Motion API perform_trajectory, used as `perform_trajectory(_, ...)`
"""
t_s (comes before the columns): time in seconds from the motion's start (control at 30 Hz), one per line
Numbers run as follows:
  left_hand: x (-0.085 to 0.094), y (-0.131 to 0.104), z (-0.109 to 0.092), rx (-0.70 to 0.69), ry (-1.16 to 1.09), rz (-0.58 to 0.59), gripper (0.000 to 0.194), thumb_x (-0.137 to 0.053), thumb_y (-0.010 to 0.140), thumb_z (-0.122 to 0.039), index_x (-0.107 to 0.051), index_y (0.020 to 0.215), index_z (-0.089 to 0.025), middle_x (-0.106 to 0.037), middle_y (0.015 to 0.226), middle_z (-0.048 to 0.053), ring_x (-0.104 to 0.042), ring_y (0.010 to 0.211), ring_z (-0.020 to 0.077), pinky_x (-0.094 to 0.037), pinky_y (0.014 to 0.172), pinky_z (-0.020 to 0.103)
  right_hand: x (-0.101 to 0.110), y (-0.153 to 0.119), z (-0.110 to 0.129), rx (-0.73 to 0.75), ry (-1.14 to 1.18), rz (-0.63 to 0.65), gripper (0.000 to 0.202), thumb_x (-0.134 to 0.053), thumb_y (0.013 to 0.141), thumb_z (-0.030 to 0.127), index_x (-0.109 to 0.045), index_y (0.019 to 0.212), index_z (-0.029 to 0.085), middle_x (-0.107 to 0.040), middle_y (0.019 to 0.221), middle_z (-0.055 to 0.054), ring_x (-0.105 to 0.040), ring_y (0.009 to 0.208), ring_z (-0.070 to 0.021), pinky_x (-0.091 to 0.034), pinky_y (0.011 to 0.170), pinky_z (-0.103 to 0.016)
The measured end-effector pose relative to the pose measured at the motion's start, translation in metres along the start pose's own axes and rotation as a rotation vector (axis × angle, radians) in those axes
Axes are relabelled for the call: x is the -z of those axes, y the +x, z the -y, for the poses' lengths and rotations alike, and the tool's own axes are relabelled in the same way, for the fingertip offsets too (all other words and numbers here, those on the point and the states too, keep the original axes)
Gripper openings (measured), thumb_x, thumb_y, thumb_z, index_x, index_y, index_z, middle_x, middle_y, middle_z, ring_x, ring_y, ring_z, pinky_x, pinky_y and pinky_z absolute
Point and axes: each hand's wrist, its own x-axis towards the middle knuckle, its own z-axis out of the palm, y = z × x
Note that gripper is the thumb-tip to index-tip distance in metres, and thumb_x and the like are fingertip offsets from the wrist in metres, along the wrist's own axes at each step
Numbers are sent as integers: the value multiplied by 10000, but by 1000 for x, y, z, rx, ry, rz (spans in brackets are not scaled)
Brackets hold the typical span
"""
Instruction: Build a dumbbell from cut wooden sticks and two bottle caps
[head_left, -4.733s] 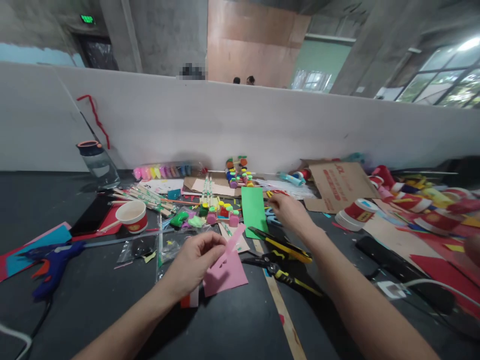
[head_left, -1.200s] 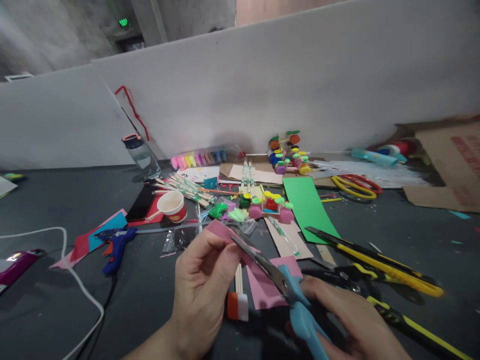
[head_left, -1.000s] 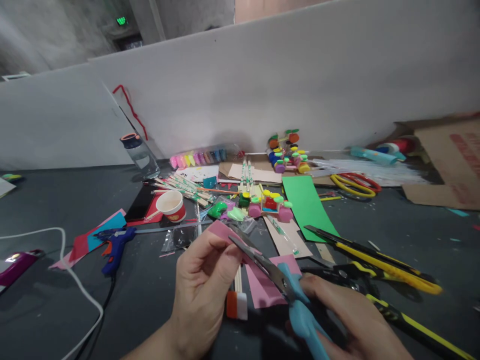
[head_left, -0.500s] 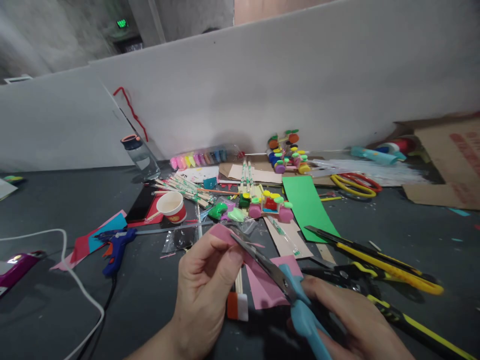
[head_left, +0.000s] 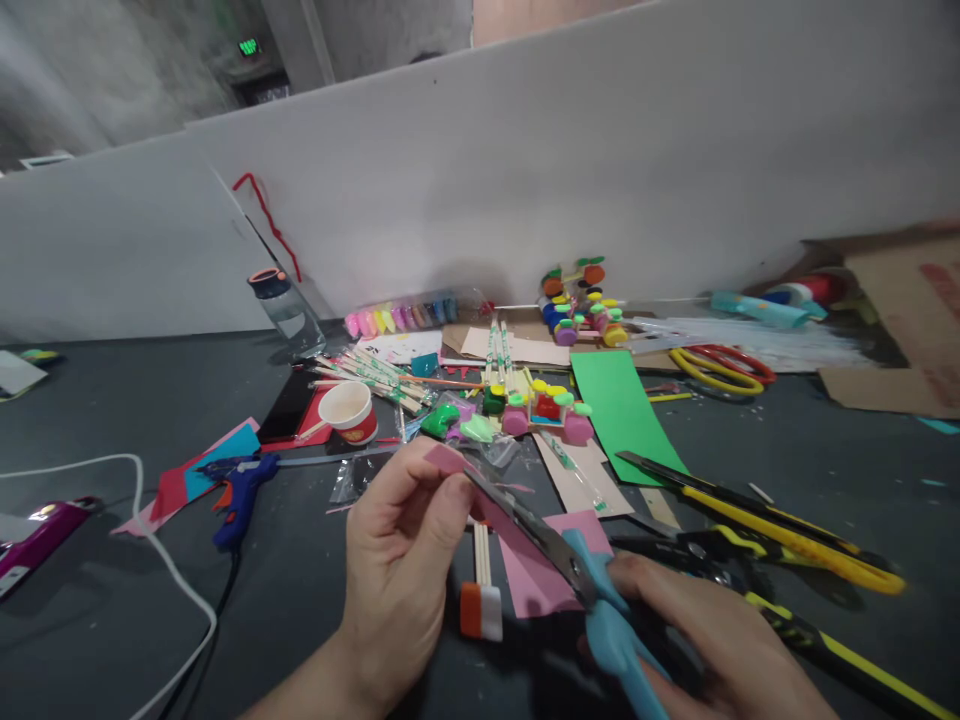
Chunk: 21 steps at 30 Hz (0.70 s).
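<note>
My left hand (head_left: 409,560) pinches a small pink piece of paper (head_left: 444,458) between thumb and fingers. My right hand (head_left: 705,620) is closed round the light blue handles of the scissors (head_left: 604,590). The blades point up and left, their tips touching the pink piece beside my left thumb. Under the blades a larger pink sheet (head_left: 536,575) lies on the dark table. Wooden sticks with an orange and white block (head_left: 481,611) at their end lie between my hands.
A blue glue gun (head_left: 241,495), a paper cup (head_left: 349,412) and a water bottle (head_left: 285,310) are on the left. Green paper (head_left: 626,415) and a yellow cutter (head_left: 795,530) lie right. Clay-wheeled models (head_left: 547,405) stand behind my hands.
My left hand has shifted slightly left and up with the pink piece, baring more of the wooden sticks. The whole view has drifted a little. My right hand still holds the scissors.
</note>
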Motion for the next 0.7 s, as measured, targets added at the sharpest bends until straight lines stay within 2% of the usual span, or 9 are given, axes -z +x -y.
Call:
perform_trajectory(0.1,-1,-1,0,6,-3,18,129,-580,975,-190,-664,903,-256,-596,786,-62,-558,725,34,-478,720,81,-1,1,-1,1,-14,-14,166,-455,970,263,-550,833,267,-655,631,46,-698,591,-133,-495,481,-159)
perform_trajectory(0.33,-2,1,1,9,-15,32,126,-587,970,-185,-660,886,-245,-598,802,-59,-562,740,34,-477,726,77,1,-3,-2,28,-58,-1,261,-384,1018,317,-535,814,256,-703,680,3,-689,574,-137,-490,474,-171)
perform_trajectory(0.5,-1,0,2,15,-46,26,124,-590,967,-198,-661,891,-266,-595,807,-59,-553,746,44,-480,732,90,1,2,1,31,-39,-8,288,-380,1025,321,-517,779,258,-634,584,38,-670,526,-125,-474,444,-168)
perform_trajectory(0.7,-1,-1,1,56,-64,3,105,-613,954,-219,-674,886,-271,-577,793,-56,-538,729,46,-475,714,89,2,5,2,35,-42,0,346,-347,1045,346,-509,754,255,-630,576,36,-640,480,-111,-474,444,-158)
